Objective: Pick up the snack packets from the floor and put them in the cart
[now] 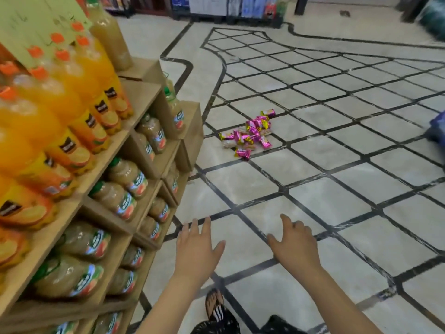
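Note:
Several pink and yellow snack packets (pixel 250 133) lie in a loose heap on the tiled floor, with a few pale clear-wrapped packets among them. My left hand (pixel 196 249) is stretched out in front of me with fingers spread and holds nothing. My right hand (pixel 295 244) is beside it, fingers relaxed and slightly bent, also holding nothing. Both hands are well short of the heap, in the air over the floor. No cart is plainly in view.
A wooden stepped shelf (pixel 144 102) of orange and tan juice bottles stands close on my left. A blue object (pixel 437 128) shows at the right edge. Shop shelving (pixel 226 8) lines the far wall. My sandalled foot (pixel 214 303) is below.

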The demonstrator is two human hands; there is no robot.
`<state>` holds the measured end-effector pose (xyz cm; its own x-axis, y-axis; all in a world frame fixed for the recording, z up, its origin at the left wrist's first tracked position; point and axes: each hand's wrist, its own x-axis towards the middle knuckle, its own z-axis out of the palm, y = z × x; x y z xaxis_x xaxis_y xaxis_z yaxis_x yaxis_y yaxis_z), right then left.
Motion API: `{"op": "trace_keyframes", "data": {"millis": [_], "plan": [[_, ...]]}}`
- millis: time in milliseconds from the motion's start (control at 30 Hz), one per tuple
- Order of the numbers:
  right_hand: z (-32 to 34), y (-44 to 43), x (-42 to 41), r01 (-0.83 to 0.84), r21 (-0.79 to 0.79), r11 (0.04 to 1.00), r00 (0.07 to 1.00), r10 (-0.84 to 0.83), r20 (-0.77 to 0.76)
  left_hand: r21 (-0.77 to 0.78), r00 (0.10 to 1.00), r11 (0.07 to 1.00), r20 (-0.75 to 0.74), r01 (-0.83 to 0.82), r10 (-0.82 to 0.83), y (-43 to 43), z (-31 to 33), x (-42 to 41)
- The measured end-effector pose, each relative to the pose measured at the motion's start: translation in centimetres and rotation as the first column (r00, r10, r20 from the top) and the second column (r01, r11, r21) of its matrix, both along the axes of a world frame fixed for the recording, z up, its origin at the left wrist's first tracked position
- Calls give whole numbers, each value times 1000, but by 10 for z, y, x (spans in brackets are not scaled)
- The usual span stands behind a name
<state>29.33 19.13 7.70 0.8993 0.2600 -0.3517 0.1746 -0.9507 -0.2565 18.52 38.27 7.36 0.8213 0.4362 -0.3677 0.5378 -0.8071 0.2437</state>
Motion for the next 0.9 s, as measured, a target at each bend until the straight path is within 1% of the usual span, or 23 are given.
{"op": "trace_keyframes", "data": {"millis": [67, 200, 367, 500, 567, 733, 833, 900], "plan": [[0, 10, 16, 45, 9, 999, 999, -45, -11, 23, 999, 999, 2, 43, -43, 17, -1, 25], [-3, 14, 50, 117, -17, 993, 992, -117, -41, 2, 995, 995, -6, 98, -98, 29, 1, 75], [-8, 13, 128, 180, -24, 983, 982, -181, -57, -32, 989, 989, -21, 145, -146, 33, -9, 152], [-12, 20, 215, 184, 3, 983, 981, -184, -61, -5, 993, 993, 1, 120, -120, 47, -12, 230], [-10, 23, 262, 161, 26, 987, 986, -160, -46, 11, 995, 995, 14, 104, -104, 56, -9, 274], [9, 32, 376, 129, 61, 990, 991, -127, -33, 41, 996, 998, 73, 56, -58, 62, 15, 383], [15, 38, 441, 81, 31, 996, 997, -82, 11, 47, 992, 999, 119, 27, -32, 63, 18, 439], [15, 43, 475, 68, 22, 997, 997, -68, 20, 48, 995, 999, 96, 20, -24, 64, 16, 465]]}}
